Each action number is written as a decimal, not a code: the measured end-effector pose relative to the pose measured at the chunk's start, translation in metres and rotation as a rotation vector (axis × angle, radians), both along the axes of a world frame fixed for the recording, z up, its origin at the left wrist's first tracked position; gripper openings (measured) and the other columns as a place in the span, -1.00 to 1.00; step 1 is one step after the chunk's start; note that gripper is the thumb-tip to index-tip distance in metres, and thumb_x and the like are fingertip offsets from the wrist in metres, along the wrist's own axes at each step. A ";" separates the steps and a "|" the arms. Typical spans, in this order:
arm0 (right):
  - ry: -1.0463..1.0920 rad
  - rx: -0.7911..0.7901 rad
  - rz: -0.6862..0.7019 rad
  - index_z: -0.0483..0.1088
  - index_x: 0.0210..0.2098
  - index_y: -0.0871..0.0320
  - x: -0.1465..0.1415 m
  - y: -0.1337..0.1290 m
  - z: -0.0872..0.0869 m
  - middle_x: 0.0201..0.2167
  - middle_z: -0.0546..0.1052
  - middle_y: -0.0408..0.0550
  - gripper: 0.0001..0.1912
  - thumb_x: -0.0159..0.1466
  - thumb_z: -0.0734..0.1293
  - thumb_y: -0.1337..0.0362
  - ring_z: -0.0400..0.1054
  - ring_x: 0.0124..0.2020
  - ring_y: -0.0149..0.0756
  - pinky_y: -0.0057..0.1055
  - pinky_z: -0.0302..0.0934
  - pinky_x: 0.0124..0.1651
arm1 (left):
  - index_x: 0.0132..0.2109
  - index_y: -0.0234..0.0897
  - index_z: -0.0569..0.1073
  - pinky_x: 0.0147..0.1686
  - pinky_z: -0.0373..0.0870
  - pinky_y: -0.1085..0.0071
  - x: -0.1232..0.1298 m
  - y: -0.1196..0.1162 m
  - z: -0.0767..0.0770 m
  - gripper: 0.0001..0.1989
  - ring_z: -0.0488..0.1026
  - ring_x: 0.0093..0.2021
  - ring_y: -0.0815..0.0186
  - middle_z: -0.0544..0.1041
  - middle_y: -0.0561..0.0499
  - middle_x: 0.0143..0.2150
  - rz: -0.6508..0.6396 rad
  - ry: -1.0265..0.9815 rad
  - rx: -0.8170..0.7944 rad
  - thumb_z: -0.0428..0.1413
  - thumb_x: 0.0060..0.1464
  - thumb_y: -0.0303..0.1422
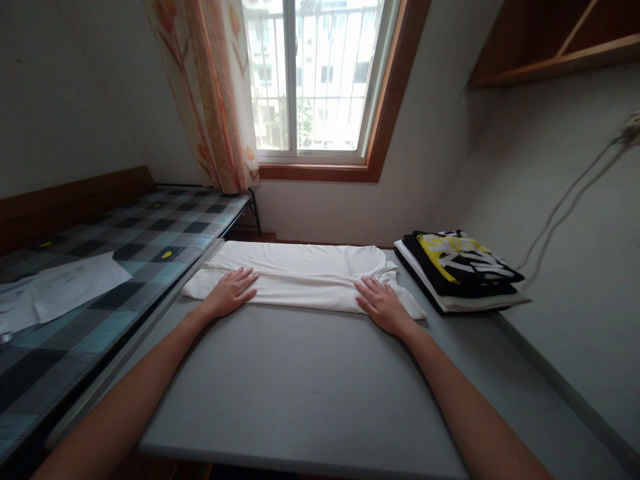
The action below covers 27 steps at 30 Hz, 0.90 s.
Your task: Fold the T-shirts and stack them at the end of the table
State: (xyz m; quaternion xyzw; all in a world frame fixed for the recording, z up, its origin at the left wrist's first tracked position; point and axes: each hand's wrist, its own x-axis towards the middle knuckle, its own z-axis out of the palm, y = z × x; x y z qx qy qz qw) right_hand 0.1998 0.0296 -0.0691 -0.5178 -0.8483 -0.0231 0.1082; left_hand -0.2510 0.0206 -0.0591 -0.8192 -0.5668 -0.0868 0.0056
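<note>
A white T-shirt (300, 277), folded into a long strip, lies across the grey table (310, 380). Its neckline seems to be at the right end, where the cloth is bunched and creased. Flat on the near layer at the left end rests my left hand (231, 292), fingers stretched out. My right hand (383, 303) lies palm down on the cloth near the right end, with its fingers spread. Neither hand grips the fabric.
Folded clothes in black, white and yellow form a stack (463, 273) at the table's right, near the wall. On the left, a bed with a checked mattress (165, 243) holds white papers (75, 283). A cord (555, 210) hangs along the right wall, below a wooden shelf (555, 63).
</note>
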 end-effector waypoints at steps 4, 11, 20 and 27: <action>0.010 0.014 0.002 0.21 0.29 0.11 0.001 0.001 -0.002 0.33 0.19 0.10 -0.41 0.41 -0.02 0.00 -0.01 0.36 -0.03 0.04 -0.07 0.32 | 0.32 -0.15 0.25 0.31 -0.02 0.04 0.001 -0.001 0.001 -0.39 0.02 0.39 0.05 0.14 -0.08 0.39 0.011 -0.006 -0.008 -0.17 0.26 0.01; 0.041 0.006 0.005 0.22 0.29 0.09 0.002 0.003 -0.004 0.33 0.19 0.08 -0.42 0.40 0.00 -0.01 -0.01 0.36 -0.06 0.05 -0.07 0.32 | 0.31 -0.14 0.25 0.31 -0.02 0.04 0.001 0.000 0.000 -0.39 0.02 0.39 0.05 0.14 -0.08 0.39 0.010 -0.012 -0.002 -0.18 0.26 0.02; 0.099 0.000 0.003 0.27 0.25 0.06 0.003 0.003 -0.001 0.30 0.24 0.08 -0.45 0.39 0.05 0.01 0.05 0.33 -0.03 0.07 -0.04 0.30 | 0.31 -0.14 0.25 0.31 -0.01 0.03 -0.001 0.001 -0.002 -0.39 0.03 0.39 0.05 0.15 -0.09 0.38 0.002 -0.018 0.012 -0.18 0.26 0.03; 0.116 0.006 0.019 0.27 0.25 0.06 0.003 0.003 -0.002 0.29 0.26 0.09 -0.47 0.38 0.07 0.02 0.08 0.32 -0.04 0.07 -0.04 0.30 | 0.31 -0.10 0.26 0.31 -0.02 0.07 -0.001 0.001 -0.003 -0.41 0.04 0.38 0.08 0.18 -0.05 0.38 0.007 -0.029 0.019 -0.17 0.25 0.03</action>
